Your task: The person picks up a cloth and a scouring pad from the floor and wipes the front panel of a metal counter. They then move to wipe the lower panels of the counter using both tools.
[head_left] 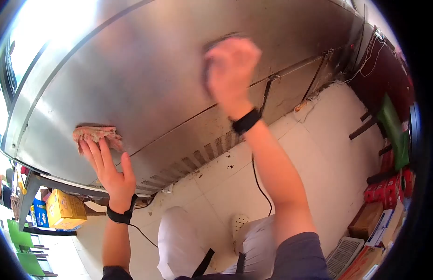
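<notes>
A pinkish, crumpled cloth (114,136) lies against the brushed metal panel (146,84) at left. My left hand (111,170) presses it there with stretched-out fingers, the thumb held apart from the cloth. Higher up and to the right, my right hand (232,70) is against the same panel, smeared by motion. Its fingers look curled over something with a dark edge, whose kind I cannot make out. Each wrist wears a black band, the left one (121,215) with a thin cable leading off.
Vent slots (197,157) run along the panel's lower edge, above pale floor tiles (211,182). A yellow box (65,210) sits at lower left, near green stools (27,263). Red packages (384,190), a brown carton (365,220) and loose wires (365,60) are at right.
</notes>
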{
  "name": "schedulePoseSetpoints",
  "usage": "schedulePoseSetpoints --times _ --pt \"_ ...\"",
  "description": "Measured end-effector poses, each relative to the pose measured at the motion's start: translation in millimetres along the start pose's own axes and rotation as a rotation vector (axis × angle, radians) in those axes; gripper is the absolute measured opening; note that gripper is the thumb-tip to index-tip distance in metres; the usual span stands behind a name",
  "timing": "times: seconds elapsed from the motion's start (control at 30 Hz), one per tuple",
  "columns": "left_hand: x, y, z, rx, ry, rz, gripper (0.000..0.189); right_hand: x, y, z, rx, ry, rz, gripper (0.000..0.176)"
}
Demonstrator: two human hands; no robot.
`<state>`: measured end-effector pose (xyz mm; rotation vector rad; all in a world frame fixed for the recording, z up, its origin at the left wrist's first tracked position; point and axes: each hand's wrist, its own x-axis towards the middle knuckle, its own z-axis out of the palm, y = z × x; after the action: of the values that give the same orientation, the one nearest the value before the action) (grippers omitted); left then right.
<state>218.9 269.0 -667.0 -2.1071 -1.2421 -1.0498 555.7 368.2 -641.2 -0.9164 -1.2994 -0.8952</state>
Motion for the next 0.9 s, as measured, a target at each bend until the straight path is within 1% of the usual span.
schedulePoseSetpoints --times 0.03,0.1,0.13,0.2,0.23,0.3,0.33,0.4,0.43,0.5,0.57,0.6,0.63,0.73,0.77,0.83,0.87,0.9 --pt "1 -1 -1 0.007 -0.004 0.012 0.062 5 13 1 0.001 -0.001 0.004 0.021" --pt "-4 0 -3 0.009 -0.026 -0.003 0.063 7 28 1 -0.006 0.205 0.321 0.029" --pt "-3 0 -1 0.013 -0.006 0.005 0.063 -1 12 -2 -0.01 0.174 0.328 0.029" --pt "4 6 5 0.016 0.027 0.019 0.062 -14 -27 7 0.114 0.004 0.023 0.027" --pt "7 10 5 -0.002 0.02 0.037 0.061 -18 -34 8 0.112 0.003 0.026 0.027" --pt "14 16 8 -0.025 0.027 0.061 0.061 -23 -36 11 0.252 -0.017 -0.188 0.026" --pt "15 17 10 -0.027 0.034 0.065 0.061 -17 -21 7 0.247 -0.017 -0.193 0.026" --pt "15 17 11 -0.029 0.039 0.064 0.061 -4 19 -6 0.018 0.033 0.094 0.025" --pt "15 17 10 -0.015 0.028 0.06 0.063 -3 23 -6 0.02 0.031 0.091 0.025" --pt "15 18 10 0.0 0.037 0.047 0.064 5 30 -2 -0.059 0.204 0.397 0.025" --pt "16 22 10 -0.006 0.028 0.022 0.063 4 -10 5 0.052 0.061 0.209 0.021" --pt "17 22 11 -0.003 0.053 0.029 0.063 4 -41 13 0.151 0.02 0.081 0.02" --pt "16 21 13 -0.006 0.046 0.035 0.063 6 -56 18 0.242 -0.026 -0.049 0.02" --pt "17 20 13 0.005 0.014 0.046 0.062 15 -39 17 0.221 0.057 -0.085 0.018" --pt "17 17 12 0.029 0.003 0.061 0.063 20 -19 9 0.143 0.014 0.074 0.017" --pt "18 14 10 0.051 -0.023 0.077 0.063 44 33 -7 -0.03 0.134 0.302 0.019" --pt "20 20 8 0.057 -0.053 0.065 0.065 45 39 -2 -0.028 0.127 0.304 0.019" --pt "24 27 8 0.062 -0.081 0.055 0.066 50 38 -1 -0.055 0.223 0.394 0.018"
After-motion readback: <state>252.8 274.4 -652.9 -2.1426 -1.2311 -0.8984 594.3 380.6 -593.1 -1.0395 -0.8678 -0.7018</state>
